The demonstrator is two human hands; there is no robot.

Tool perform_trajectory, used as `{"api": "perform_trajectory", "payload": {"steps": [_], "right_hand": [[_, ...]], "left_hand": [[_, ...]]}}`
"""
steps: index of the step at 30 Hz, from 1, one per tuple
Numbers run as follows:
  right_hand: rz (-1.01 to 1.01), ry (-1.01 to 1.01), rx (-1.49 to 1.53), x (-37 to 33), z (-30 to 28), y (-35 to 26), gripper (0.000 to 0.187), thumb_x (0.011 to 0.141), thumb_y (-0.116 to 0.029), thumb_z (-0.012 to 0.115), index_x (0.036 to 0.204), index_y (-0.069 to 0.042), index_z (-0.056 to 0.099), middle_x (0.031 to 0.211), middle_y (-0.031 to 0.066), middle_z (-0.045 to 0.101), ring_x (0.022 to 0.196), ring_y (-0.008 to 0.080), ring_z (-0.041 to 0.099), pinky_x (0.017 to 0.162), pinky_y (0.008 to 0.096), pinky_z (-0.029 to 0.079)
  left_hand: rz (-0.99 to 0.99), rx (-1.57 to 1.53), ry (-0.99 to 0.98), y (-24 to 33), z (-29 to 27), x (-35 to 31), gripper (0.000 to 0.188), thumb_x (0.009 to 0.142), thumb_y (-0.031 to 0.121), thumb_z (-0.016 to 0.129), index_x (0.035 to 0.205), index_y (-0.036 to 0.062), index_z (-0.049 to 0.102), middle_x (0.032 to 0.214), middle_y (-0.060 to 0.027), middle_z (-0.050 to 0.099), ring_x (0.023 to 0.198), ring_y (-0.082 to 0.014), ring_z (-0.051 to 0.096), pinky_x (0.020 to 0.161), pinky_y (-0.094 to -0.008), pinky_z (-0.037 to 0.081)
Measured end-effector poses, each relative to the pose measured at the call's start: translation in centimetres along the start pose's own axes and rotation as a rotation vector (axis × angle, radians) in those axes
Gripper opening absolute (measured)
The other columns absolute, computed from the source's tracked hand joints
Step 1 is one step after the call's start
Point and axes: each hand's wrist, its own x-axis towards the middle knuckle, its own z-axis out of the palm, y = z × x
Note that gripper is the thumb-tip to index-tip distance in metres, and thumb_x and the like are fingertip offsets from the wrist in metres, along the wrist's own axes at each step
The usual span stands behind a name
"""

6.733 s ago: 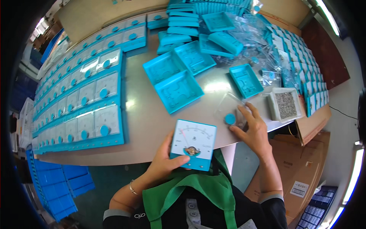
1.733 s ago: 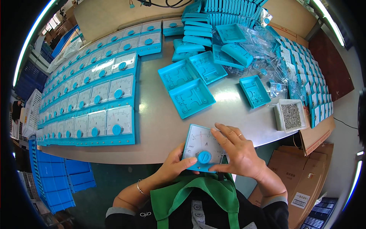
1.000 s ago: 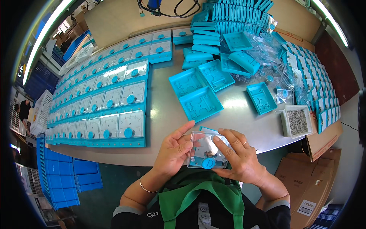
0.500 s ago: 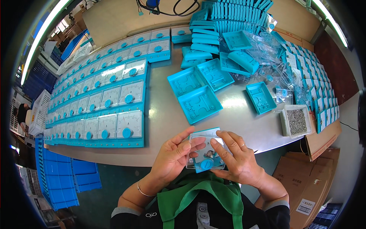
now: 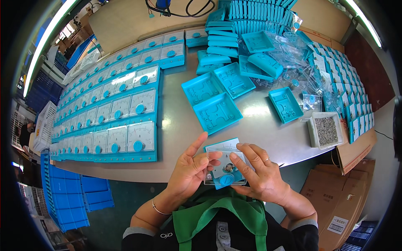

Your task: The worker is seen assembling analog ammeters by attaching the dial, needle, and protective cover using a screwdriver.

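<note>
Near the table's front edge, a panel meter [image 5: 223, 144] with a white dial and teal base sits between my two hands. Over it lies a clear plastic cover [image 5: 212, 176] with a blue round knob, tilted and not lined up with the dial. My left hand [image 5: 187, 168] pinches the cover's left side between thumb and fingers, its index finger pointing up. My right hand [image 5: 264, 178] grips the meter from the right, fingers across its upper right and thumb low near the knob. A small metal part shows at the dial's lower middle; the meter's underside is hidden.
Rows of covered meters [image 5: 142, 104] fill the table's left. Teal empty cases [image 5: 217, 113] lie ahead, with loose clear covers [image 5: 293, 58] behind. A white bin of small metal parts [image 5: 310, 130] and rows of uncovered meters [image 5: 351, 109] stand right. Cardboard boxes [image 5: 335, 196] lean below.
My left index finger has lifted slightly and the left fingertips have shifted on the cover's edge. My right hand keeps nearly the same hold. The whole view has shifted a little.
</note>
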Motion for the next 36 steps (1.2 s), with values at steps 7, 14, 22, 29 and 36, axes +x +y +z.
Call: {"api": "perform_trajectory", "payload": {"steps": [7, 14, 22, 29, 36], "right_hand": [[0.005, -0.008, 0.016, 0.1, 0.2, 0.0, 0.078, 0.055, -0.021, 0.080, 0.127, -0.005, 0.051, 0.126, 0.0178, 0.047, 0.110, 0.0340, 0.050, 0.077, 0.0356, 0.053], [0.012, -0.012, 0.035, 0.1, 0.3, -0.1, 0.077, 0.057, -0.022, 0.080, 0.127, -0.004, 0.051, 0.125, 0.0192, 0.047, 0.110, 0.0352, 0.050, 0.076, 0.0374, 0.053], [0.014, 0.008, 0.018, 0.2, 0.4, -0.2, 0.076, 0.057, -0.022, 0.079, 0.125, -0.004, 0.052, 0.124, 0.0193, 0.049, 0.108, 0.0351, 0.051, 0.075, 0.0372, 0.054], [-0.020, -0.038, -0.040, 0.2, 0.5, -0.8, 0.079, 0.054, -0.022, 0.080, 0.125, -0.003, 0.052, 0.125, 0.0197, 0.047, 0.110, 0.0332, 0.050, 0.079, 0.0342, 0.052], [-0.014, -0.040, -0.043, 0.1, 0.7, -0.9, 0.079, 0.054, -0.022, 0.080, 0.125, -0.002, 0.051, 0.126, 0.0205, 0.046, 0.110, 0.0336, 0.049, 0.081, 0.0345, 0.051]], "left_hand": [[0.040, -0.064, 0.022, -0.2, -0.5, 0.2, 0.071, 0.085, 0.005, 0.063, 0.144, 0.0096, 0.023, 0.108, -0.0121, 0.064, 0.091, -0.0177, 0.060, 0.083, -0.0287, 0.045], [0.052, -0.116, 0.006, 0.0, -0.7, 0.3, 0.071, 0.083, -0.001, 0.062, 0.143, 0.0091, 0.026, 0.103, -0.0109, 0.065, 0.089, -0.0162, 0.060, 0.081, -0.0274, 0.048], [0.000, -0.082, 0.053, 0.7, -0.2, 0.3, 0.067, 0.084, -0.003, 0.060, 0.142, 0.0088, 0.029, 0.099, -0.0100, 0.062, 0.078, -0.0123, 0.057, 0.074, -0.0245, 0.048], [0.214, 0.427, 0.134, 0.4, 0.9, 0.7, 0.064, 0.078, -0.008, 0.056, 0.137, 0.0067, 0.036, 0.083, -0.0020, 0.053, 0.072, -0.0038, 0.049, 0.059, -0.0167, 0.038], [0.281, 0.426, 0.129, 0.3, 1.6, 1.2, 0.055, 0.076, -0.009, 0.057, 0.126, 0.0062, 0.041, 0.078, 0.0007, 0.048, 0.066, -0.0024, 0.045, 0.056, -0.0165, 0.037]]}}
